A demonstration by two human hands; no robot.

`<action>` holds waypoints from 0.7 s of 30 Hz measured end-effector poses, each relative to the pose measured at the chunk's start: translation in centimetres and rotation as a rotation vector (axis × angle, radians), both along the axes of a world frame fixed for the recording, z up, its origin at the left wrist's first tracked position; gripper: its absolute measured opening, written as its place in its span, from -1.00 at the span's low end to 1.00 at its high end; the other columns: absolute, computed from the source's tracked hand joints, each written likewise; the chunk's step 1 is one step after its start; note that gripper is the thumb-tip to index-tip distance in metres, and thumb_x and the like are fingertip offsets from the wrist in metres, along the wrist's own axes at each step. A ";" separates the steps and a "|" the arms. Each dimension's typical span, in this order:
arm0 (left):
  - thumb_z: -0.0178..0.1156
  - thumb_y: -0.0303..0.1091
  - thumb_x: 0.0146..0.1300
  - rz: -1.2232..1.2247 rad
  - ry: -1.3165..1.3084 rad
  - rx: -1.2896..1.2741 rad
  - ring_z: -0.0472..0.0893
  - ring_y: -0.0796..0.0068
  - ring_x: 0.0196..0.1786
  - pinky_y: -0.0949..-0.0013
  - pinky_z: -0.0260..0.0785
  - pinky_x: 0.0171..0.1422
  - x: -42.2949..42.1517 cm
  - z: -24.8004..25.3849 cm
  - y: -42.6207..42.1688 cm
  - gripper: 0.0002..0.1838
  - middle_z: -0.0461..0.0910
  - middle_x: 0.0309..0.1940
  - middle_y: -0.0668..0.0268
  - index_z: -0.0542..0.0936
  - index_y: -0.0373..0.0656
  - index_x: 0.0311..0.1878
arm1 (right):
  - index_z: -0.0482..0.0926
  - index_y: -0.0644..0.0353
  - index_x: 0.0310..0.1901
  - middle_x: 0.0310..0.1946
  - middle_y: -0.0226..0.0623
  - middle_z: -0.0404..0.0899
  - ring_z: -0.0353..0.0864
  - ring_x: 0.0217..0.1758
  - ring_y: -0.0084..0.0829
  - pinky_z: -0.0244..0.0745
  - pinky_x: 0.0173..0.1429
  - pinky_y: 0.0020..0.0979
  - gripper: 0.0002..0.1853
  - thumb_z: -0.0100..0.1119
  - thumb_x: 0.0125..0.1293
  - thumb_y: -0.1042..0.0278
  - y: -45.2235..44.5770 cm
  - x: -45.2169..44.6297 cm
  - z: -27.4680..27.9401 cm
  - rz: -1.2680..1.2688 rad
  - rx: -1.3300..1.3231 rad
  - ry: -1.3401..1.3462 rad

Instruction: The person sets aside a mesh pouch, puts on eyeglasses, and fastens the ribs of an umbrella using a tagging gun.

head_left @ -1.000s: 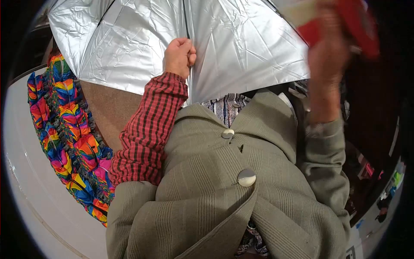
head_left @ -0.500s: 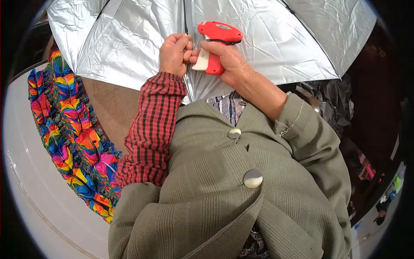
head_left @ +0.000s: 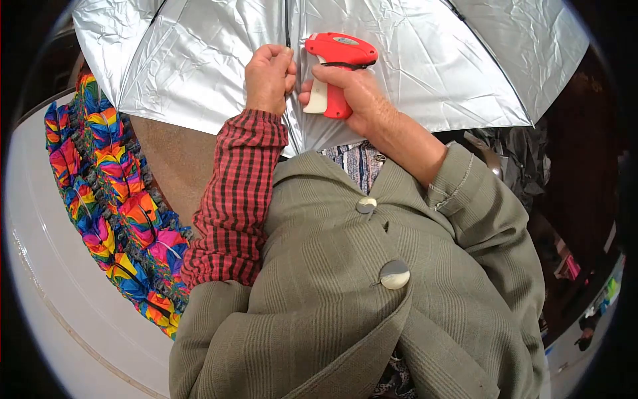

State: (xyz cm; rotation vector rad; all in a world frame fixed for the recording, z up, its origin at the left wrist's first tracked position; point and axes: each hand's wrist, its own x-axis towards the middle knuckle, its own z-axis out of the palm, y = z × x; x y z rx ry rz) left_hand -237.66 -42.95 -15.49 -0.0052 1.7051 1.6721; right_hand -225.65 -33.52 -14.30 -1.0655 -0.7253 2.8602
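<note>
Two rows of rainbow-coloured bundles (head_left: 119, 171) lie at far left, the left hand (head_left: 267, 78) pinches a dark strip (head_left: 288, 26) on the silver canopy (head_left: 425, 76), and the right hand (head_left: 357, 94) clenches a red tagging gun (head_left: 342, 49), nozzle near the left fingertips.

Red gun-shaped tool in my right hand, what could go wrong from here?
The red tool has its nose pointing toward your left hand, so a slip of your right hand might jab those fingers. The wrinkled silver fabric spreads right behind both hands, so a stray tip could snag or pierce it.
</note>
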 end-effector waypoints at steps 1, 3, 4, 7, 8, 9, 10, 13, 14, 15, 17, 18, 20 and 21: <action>0.10 -0.42 0.26 -0.005 0.002 0.008 0.22 0.69 -0.71 0.58 0.01 -0.68 0.0 -0.1 0.0 -0.89 0.40 -0.60 0.36 0.42 -0.26 -0.25 | 0.40 0.40 -0.11 -0.32 -0.04 0.58 0.65 -0.30 -0.21 0.62 -0.17 -0.26 -0.69 0.15 0.18 0.40 0.0 0.0 0.2 0.004 0.011 -0.009; 0.11 -0.42 0.25 -0.010 0.002 0.017 0.22 0.69 -0.70 0.58 0.01 -0.67 0.1 -0.1 0.1 -0.89 0.40 -0.61 0.36 0.42 -0.25 -0.26 | 0.40 0.40 -0.11 -0.32 -0.04 0.58 0.65 -0.31 -0.21 0.62 -0.17 -0.26 -0.69 0.15 0.18 0.40 0.0 0.2 0.4 0.009 0.036 -0.027; 0.11 -0.42 0.25 -0.010 0.004 0.015 0.23 0.69 -0.69 0.59 0.02 -0.67 0.1 -0.2 0.2 -0.89 0.40 -0.61 0.36 0.43 -0.25 -0.26 | 0.40 0.40 -0.11 -0.32 -0.04 0.58 0.65 -0.31 -0.21 0.62 -0.17 -0.26 -0.69 0.15 0.18 0.40 0.1 0.2 0.3 0.009 0.035 -0.028; 0.12 -0.42 0.25 -0.009 0.012 0.011 0.23 0.70 -0.68 0.61 0.03 -0.67 0.2 0.0 0.4 -0.89 0.40 -0.61 0.37 0.43 -0.25 -0.25 | 0.41 0.41 -0.12 -0.33 -0.03 0.58 0.65 -0.33 -0.21 0.62 -0.18 -0.25 -0.71 0.14 0.18 0.41 0.2 0.0 0.1 0.019 -0.001 -0.016; 0.11 -0.43 0.26 -0.011 0.015 0.001 0.21 0.71 -0.70 0.61 0.02 -0.67 0.2 0.1 0.5 -0.89 0.40 -0.60 0.37 0.42 -0.25 -0.25 | 0.41 0.41 -0.12 -0.33 -0.03 0.58 0.65 -0.33 -0.21 0.62 -0.18 -0.25 -0.71 0.14 0.18 0.41 0.3 0.0 0.1 0.018 -0.001 -0.014; 0.09 -0.43 0.27 -0.013 0.017 -0.010 0.19 0.71 -0.71 0.61 0.01 -0.68 0.2 0.2 0.5 -0.90 0.40 -0.60 0.37 0.41 -0.25 -0.24 | 0.41 0.41 -0.13 -0.33 -0.03 0.58 0.65 -0.33 -0.21 0.62 -0.18 -0.25 -0.71 0.14 0.18 0.41 0.2 0.0 0.1 0.014 -0.002 -0.007; 0.08 -0.44 0.28 -0.016 0.018 -0.020 0.18 0.71 -0.72 0.61 -0.01 -0.68 0.3 0.2 0.6 -0.90 0.39 -0.59 0.37 0.40 -0.25 -0.23 | 0.41 0.41 -0.13 -0.33 -0.03 0.58 0.65 -0.33 -0.21 0.62 -0.18 -0.25 -0.72 0.13 0.18 0.41 0.2 0.1 0.2 0.008 -0.003 -0.001; 0.08 -0.43 0.28 -0.010 0.019 -0.030 0.18 0.71 -0.72 0.60 0.00 -0.68 0.5 0.3 0.7 -0.90 0.39 -0.59 0.37 0.40 -0.24 -0.23 | 0.42 0.41 -0.14 -0.34 -0.04 0.58 0.65 -0.33 -0.22 0.62 -0.18 -0.25 -0.72 0.13 0.18 0.41 0.3 0.1 0.2 0.008 -0.018 0.014; 0.07 -0.43 0.28 -0.007 0.020 -0.037 0.18 0.71 -0.72 0.60 0.00 -0.69 0.5 0.3 0.7 -0.90 0.39 -0.59 0.37 0.39 -0.24 -0.23 | 0.43 0.41 -0.15 -0.34 -0.05 0.58 0.65 -0.33 -0.22 0.62 -0.18 -0.25 -0.73 0.13 0.18 0.41 0.4 0.1 0.2 0.012 -0.034 0.023; 0.07 -0.43 0.28 -0.009 0.022 -0.038 0.18 0.71 -0.72 0.60 0.00 -0.69 0.4 0.2 0.7 -0.90 0.39 -0.59 0.37 0.39 -0.24 -0.23 | 0.43 0.41 -0.15 -0.34 -0.06 0.58 0.65 -0.33 -0.23 0.62 -0.18 -0.25 -0.73 0.13 0.18 0.41 0.4 0.0 0.1 0.017 -0.050 0.033; 0.11 -0.40 0.26 -0.008 0.018 -0.014 0.23 0.72 -0.69 0.62 0.05 -0.67 0.4 0.0 0.5 -0.89 0.40 -0.60 0.39 0.43 -0.23 -0.25 | 0.43 0.40 -0.15 -0.35 -0.07 0.58 0.65 -0.33 -0.24 0.62 -0.18 -0.26 -0.73 0.12 0.18 0.41 0.4 0.0 0.0 0.019 -0.059 0.045; 0.12 -0.39 0.25 -0.007 0.017 -0.001 0.26 0.72 -0.67 0.64 0.07 -0.65 0.4 -0.1 0.5 -0.89 0.41 -0.61 0.40 0.45 -0.22 -0.26 | 0.44 0.40 -0.15 -0.35 -0.08 0.58 0.65 -0.33 -0.25 0.62 -0.19 -0.27 -0.74 0.12 0.18 0.40 0.4 0.0 -0.1 0.023 -0.065 0.056; 0.12 -0.39 0.26 -0.011 0.021 -0.006 0.26 0.73 -0.67 0.64 0.07 -0.65 0.4 -0.2 0.4 -0.89 0.41 -0.61 0.40 0.45 -0.22 -0.26 | 0.44 0.40 -0.15 -0.35 -0.08 0.58 0.65 -0.33 -0.26 0.62 -0.19 -0.28 -0.74 0.12 0.19 0.40 0.4 0.0 -0.2 0.027 -0.072 0.066; 0.12 -0.38 0.26 -0.016 0.025 -0.012 0.26 0.73 -0.67 0.64 0.07 -0.65 0.4 -0.2 0.4 -0.89 0.41 -0.61 0.40 0.45 -0.21 -0.26 | 0.44 0.40 -0.15 -0.35 -0.09 0.59 0.65 -0.34 -0.26 0.61 -0.20 -0.28 -0.74 0.12 0.19 0.39 0.4 -0.1 -0.3 0.033 -0.070 0.066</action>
